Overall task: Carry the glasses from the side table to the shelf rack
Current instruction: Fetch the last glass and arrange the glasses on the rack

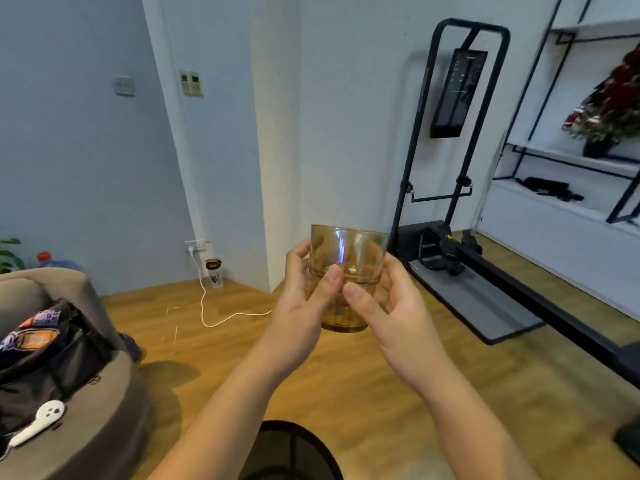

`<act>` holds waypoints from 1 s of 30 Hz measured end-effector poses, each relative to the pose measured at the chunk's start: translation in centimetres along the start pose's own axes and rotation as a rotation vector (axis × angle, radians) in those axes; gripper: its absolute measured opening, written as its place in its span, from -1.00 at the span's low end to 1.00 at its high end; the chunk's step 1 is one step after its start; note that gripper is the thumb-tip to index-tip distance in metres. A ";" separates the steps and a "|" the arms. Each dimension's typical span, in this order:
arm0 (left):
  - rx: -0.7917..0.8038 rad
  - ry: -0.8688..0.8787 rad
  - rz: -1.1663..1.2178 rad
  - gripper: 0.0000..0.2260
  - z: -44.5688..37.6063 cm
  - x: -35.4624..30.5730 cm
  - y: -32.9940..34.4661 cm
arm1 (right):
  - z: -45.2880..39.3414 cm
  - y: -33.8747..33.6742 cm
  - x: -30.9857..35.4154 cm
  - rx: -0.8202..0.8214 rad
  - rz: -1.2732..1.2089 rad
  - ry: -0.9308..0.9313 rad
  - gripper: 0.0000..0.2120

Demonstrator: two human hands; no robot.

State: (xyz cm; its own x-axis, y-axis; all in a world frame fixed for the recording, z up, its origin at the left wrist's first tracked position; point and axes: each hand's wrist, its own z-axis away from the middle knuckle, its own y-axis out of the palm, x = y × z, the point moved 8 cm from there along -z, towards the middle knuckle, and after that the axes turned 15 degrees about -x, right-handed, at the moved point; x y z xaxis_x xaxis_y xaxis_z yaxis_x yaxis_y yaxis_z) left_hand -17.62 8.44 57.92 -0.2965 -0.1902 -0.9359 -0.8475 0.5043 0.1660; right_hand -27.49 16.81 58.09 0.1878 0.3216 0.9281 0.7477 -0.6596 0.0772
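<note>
Both hands are up in front of the person's chest, wrapped round a stack of amber glasses [346, 275]. The left hand [304, 303] curls about the near left side, its thumb pressed on the glass wall; the right hand [388, 306] cups the other side, thumb lying across the front. It looks like two tumblers nested, the upper one [348, 254] standing clear above the fingers and the lower one's base [344, 323] showing beneath the palms. The stack is upright, in the air above the wooden floor [242, 358], touching nothing but the hands.

This seems to be the carrying stretch: the glasses are off the side table, which I cannot see from here, and not yet set down. The shelf rack [571, 161] stands over to the right against the wall, well apart from the hands, with a dark plant pot [599, 147] on one white shelf and some black item [547, 188] on the shelf below.

Next I'd expect a turn to the right and a walk over, past the black exercise machine [450, 133] and its floor mat [478, 299], keeping the stack level so the top glass doesn't slip, then a bare patch of shelf to lower it on.
</note>
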 end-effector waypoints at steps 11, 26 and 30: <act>0.214 -0.020 0.068 -0.56 5.3 1.5 21.7 | 2.4 -22.7 3.0 -0.229 0.168 -0.044 -0.35; 0.600 -0.069 0.230 -0.52 16.0 2.8 53.1 | 9.5 -53.3 9.6 -0.598 0.382 -0.082 -0.32; 0.668 -0.061 0.254 -0.48 17.0 3.3 59.5 | 10.0 -59.0 10.1 -0.675 0.451 -0.079 -0.36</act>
State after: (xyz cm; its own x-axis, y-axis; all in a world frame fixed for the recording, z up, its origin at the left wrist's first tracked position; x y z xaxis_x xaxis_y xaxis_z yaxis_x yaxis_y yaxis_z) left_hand -61.52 52.10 59.42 -0.4066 0.0391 -0.9128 -0.2989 0.9384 0.1734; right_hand -63.34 65.83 59.29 0.4422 -0.0421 0.8959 0.0489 -0.9963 -0.0709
